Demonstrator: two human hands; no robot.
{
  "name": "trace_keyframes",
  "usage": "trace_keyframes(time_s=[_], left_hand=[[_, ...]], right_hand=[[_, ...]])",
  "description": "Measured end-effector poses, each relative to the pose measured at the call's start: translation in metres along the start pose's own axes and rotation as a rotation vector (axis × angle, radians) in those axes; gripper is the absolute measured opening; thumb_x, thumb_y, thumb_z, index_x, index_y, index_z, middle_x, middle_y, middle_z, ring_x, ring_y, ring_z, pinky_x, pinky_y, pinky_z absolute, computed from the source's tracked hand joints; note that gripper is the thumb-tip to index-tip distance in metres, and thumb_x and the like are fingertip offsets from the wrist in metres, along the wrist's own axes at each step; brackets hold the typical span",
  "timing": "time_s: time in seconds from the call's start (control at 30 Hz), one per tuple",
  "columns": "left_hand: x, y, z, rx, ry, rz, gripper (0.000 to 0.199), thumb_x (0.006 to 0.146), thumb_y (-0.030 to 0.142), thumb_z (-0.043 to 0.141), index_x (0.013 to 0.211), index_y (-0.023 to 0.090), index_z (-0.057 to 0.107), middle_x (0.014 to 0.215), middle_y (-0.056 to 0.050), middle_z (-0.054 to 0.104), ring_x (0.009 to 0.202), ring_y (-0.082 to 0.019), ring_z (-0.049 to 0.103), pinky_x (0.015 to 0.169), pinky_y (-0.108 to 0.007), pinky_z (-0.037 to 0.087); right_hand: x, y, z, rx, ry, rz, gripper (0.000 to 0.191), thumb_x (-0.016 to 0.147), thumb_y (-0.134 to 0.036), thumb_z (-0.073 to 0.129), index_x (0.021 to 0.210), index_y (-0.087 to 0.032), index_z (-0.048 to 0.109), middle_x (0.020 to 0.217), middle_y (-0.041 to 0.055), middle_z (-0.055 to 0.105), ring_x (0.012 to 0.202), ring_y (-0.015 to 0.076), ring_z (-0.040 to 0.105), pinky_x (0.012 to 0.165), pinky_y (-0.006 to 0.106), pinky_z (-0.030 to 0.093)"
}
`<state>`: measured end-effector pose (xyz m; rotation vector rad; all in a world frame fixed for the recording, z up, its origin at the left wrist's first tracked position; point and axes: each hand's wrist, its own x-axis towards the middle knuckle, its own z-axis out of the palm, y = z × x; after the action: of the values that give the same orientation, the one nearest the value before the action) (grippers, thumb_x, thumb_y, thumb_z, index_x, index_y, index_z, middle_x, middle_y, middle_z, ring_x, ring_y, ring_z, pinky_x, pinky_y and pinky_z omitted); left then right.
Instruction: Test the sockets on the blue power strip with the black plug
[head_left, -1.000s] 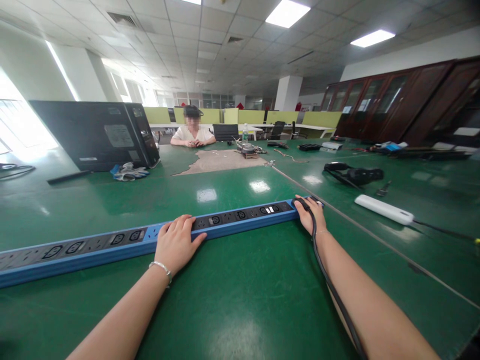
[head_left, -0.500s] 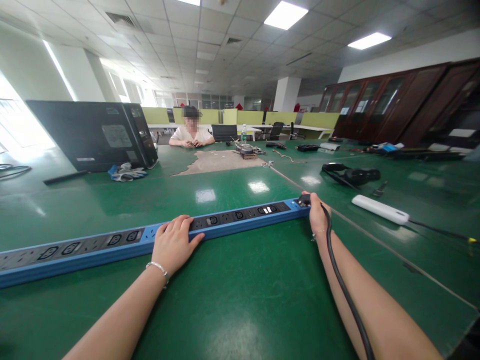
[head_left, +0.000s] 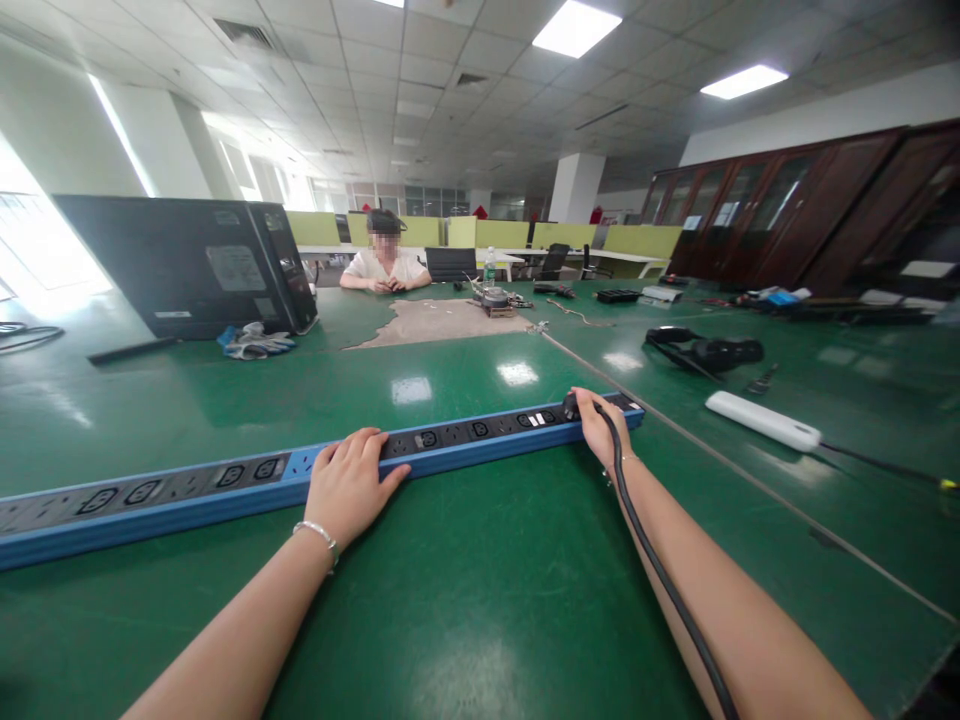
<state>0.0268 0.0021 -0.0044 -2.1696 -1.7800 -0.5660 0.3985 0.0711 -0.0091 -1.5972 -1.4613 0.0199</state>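
Note:
A long blue power strip [head_left: 480, 452] with black socket panels lies across the table in front of me, running out of view on the left. My left hand [head_left: 349, 488] holds it near the middle, fingers over the top and thumb along the front side. Near the strip's right end, my right hand [head_left: 600, 432] is closed around a black plug [head_left: 571, 406]. The plug is right at a socket; whether its pins are inside is hidden. From it a thick black cord [head_left: 654, 552] hangs down along my right forearm.
A white power strip [head_left: 763, 421] with a cable lies to the right, near a black device [head_left: 705, 350]. At left stand a black computer case [head_left: 176, 265] and gloves [head_left: 256, 341]. Across the green table [head_left: 480, 580] sits another person [head_left: 384, 265].
My right hand has moved left along the strip with the plug, from the far right end to a socket further in. My left hand stays in place.

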Motion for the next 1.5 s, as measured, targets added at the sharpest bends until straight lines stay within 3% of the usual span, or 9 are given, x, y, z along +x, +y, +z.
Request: trace_keyframes(time_s=[0.13,0.7,1.2,1.5], left_hand=[[-0.0001,0.0001,0.0000,0.000,-0.005,-0.007,0.046,0.082,0.050,0.043,0.115,0.019,0.052,0.124,-0.011,0.056,0.115,-0.024,0.050,0.098,-0.043,0.032],[0.0001,-0.0002,-0.0002,0.018,-0.011,-0.003,0.047,0.082,0.051,0.042,0.116,0.019,0.051,0.125,-0.011,0.055,0.115,-0.024,0.049,0.098,-0.041,0.031],[0.0000,0.0002,-0.0005,0.031,0.004,0.010,0.048,0.082,0.051,0.043,0.116,0.017,0.051,0.122,-0.010,0.057,0.113,-0.024,0.051,0.096,-0.042,0.033],[-0.0004,-0.0001,0.0005,0.019,0.013,0.009,0.048,0.082,0.050,0.043,0.116,0.017,0.051,0.123,-0.010,0.057,0.113,-0.025,0.051,0.096,-0.042,0.034]], right_hand=[[-0.0004,-0.0048,-0.0001,0.022,0.046,0.034,0.055,0.084,-0.060,0.032,0.097,-0.021,0.068,0.099,0.0072,0.070,0.102,0.0258,0.059,0.099,0.045,0.035],[0.0046,0.0000,-0.0022,0.064,-0.003,0.073,0.051,0.082,-0.057,0.035,0.093,-0.020,0.069,0.098,0.0071,0.070,0.100,0.0254,0.060,0.096,0.041,0.039],[0.0054,-0.0066,-0.0042,-0.037,-0.061,0.054,0.044,0.083,-0.049,0.038,0.097,-0.020,0.068,0.101,0.0086,0.069,0.104,0.0259,0.059,0.098,0.042,0.037],[0.0014,-0.0071,0.0013,-0.119,-0.056,0.013,0.042,0.086,-0.049,0.038,0.100,-0.023,0.067,0.107,0.0075,0.067,0.109,0.0250,0.056,0.104,0.048,0.027]])
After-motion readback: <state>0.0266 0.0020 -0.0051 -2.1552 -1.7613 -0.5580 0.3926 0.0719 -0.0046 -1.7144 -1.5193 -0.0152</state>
